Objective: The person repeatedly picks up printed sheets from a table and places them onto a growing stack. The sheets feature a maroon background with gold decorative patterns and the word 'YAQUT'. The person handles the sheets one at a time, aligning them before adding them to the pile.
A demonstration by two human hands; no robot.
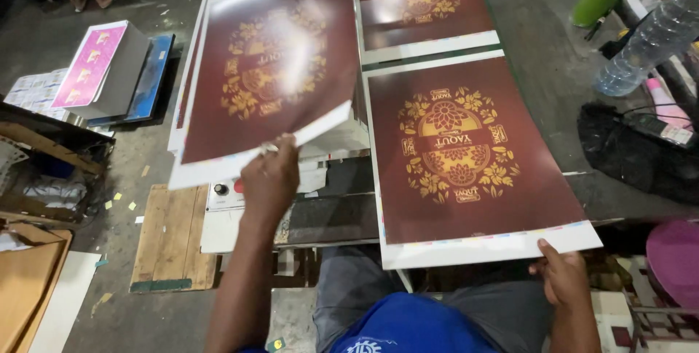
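Now: left hand (271,178) pinches a glossy maroon sheet (269,69) with gold floral emblem, lifted upper centre | right hand (562,280) grips the white lower edge of a flat matching sheet (466,156), centre-right | grey worktable (539,40) | green cup (597,0), clear bottle (652,36) upper right | pink-topped stack (91,65) upper left.

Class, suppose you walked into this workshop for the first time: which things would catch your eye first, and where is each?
First, the glossy maroon sheet with gold floral print, lifted at upper left by the left hand. Next, a matching sheet lying flat at centre right, the right hand at its near corner. At far right stand a clear plastic bottle and a green cup.
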